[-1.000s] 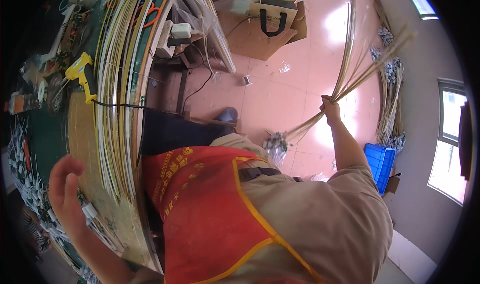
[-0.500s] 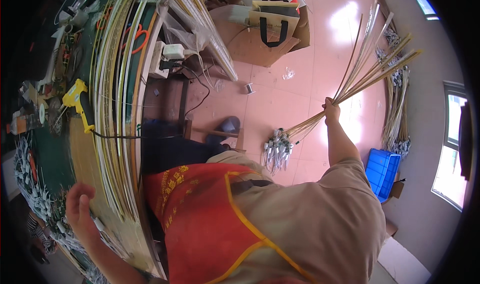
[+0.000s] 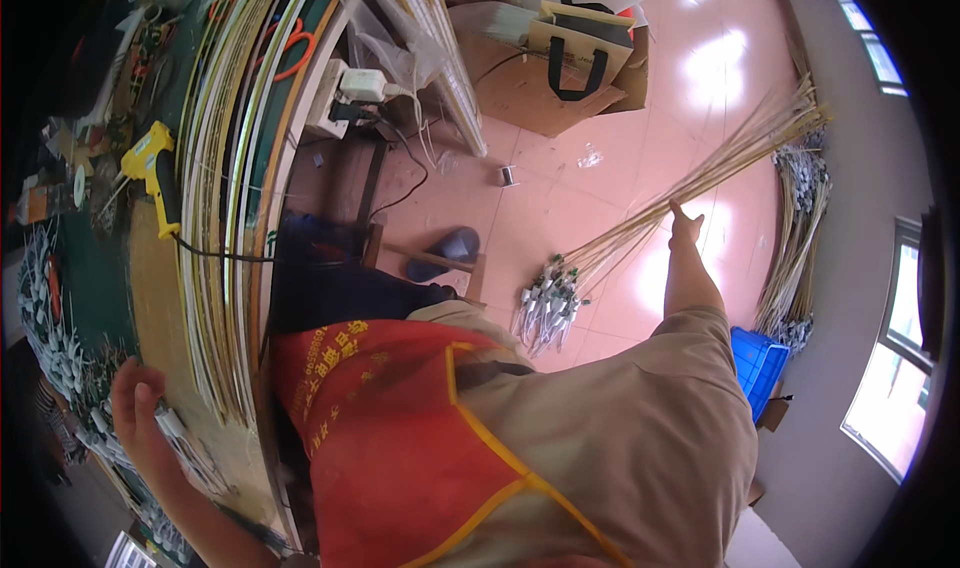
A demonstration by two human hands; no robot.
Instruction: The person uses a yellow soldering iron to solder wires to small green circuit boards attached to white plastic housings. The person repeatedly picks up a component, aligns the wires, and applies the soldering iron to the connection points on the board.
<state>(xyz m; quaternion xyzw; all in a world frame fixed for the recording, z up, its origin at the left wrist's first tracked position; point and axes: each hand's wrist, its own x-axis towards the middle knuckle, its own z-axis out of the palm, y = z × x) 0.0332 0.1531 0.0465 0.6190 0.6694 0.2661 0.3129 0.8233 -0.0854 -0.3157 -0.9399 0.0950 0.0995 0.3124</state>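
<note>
1. The bare right hand (image 3: 686,230) has loosened: half a second ago it was closed around the bundle of long, thin, yellowish strips (image 3: 725,164); now the fingers are spread, with one fingertip at the bundle's edge. Whether it still touches is too fine to tell.
2. The strips, fanned wide earlier, now lie close together in one slanting line. Their far end is blurred, so they are probably still moving; I judge the hand is letting go.
3. The bundle is over the pink tiled floor (image 3: 560,183), its cluster of small white end pieces (image 3: 550,306) at the near end. Its far end overlaps, in this view, the similar pale bundles along the grey wall (image 3: 797,228); contact cannot be told.
4. The bare left hand (image 3: 140,408) remains empty, fingers loosely curled and apart from the thumb, near the brown wooden board (image 3: 160,308) and the long white and yellow strips (image 3: 215,268) on it.
</note>
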